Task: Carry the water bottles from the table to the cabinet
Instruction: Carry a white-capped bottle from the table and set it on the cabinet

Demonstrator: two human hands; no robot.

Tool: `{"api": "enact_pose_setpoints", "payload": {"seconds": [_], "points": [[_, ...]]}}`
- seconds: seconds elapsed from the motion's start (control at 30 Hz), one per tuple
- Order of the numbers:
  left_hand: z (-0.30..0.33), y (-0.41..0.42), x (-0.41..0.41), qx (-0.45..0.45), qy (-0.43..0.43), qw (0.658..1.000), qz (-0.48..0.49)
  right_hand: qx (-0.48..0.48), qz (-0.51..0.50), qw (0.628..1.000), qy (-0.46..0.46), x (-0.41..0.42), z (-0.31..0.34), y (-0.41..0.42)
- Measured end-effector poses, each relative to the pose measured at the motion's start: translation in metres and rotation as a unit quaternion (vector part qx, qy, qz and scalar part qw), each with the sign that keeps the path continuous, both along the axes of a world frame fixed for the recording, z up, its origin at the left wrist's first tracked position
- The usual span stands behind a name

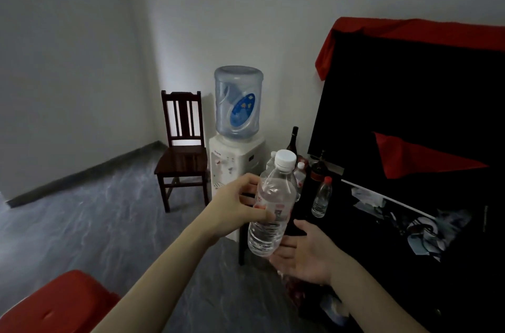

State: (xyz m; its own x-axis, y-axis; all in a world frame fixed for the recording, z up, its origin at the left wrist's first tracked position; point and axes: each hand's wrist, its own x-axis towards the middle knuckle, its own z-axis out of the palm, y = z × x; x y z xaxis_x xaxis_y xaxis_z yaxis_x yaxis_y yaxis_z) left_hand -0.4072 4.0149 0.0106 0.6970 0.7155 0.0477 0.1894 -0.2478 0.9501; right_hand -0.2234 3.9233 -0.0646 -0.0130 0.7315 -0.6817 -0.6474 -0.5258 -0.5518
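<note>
A clear plastic water bottle (270, 212) with a white cap and a red-and-white label is held upright in the air at the centre of the head view. My left hand (237, 207) grips its middle from the left, thumb and fingers curled round it. My right hand (303, 253) lies palm up with relaxed fingers just under and to the right of the bottle's base. A second small water bottle (322, 197) with a red cap stands on the dark cabinet top (355, 223) to the right. Behind the held bottle more small bottles (300, 171) show partly.
A water dispenser (235, 158) with a large blue jug stands against the wall, a dark wooden chair (181, 152) to its left. Dark glass bottles (292, 138) stand by a black screen (410, 103) draped with red cloth. A red stool (60, 302) is at the lower left.
</note>
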Motion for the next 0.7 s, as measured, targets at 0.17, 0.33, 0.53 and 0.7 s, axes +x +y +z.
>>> {"api": "enact_pose_setpoints", "payload": {"seconds": [0.17, 0.33, 0.53, 0.7], "points": [[-0.009, 0.052, 0.075, -0.016, 0.002, 0.999, -0.036, -0.010, -0.039, 0.999, -0.004, 0.070, -0.003, 0.036], [-0.022, 0.095, 0.175, -0.010, 0.025, 0.994, -0.105, -0.026, -0.105, 0.994, -0.001, 0.152, -0.015, 0.058], [-0.052, 0.119, 0.273, 0.011, 0.038, 0.983, -0.179, -0.055, -0.171, 0.984, 0.010, 0.231, -0.044, 0.066], [-0.086, 0.129, 0.338, 0.016, 0.046, 0.970, -0.239, -0.068, -0.233, 0.969, 0.050, 0.283, -0.080, 0.062]]}}
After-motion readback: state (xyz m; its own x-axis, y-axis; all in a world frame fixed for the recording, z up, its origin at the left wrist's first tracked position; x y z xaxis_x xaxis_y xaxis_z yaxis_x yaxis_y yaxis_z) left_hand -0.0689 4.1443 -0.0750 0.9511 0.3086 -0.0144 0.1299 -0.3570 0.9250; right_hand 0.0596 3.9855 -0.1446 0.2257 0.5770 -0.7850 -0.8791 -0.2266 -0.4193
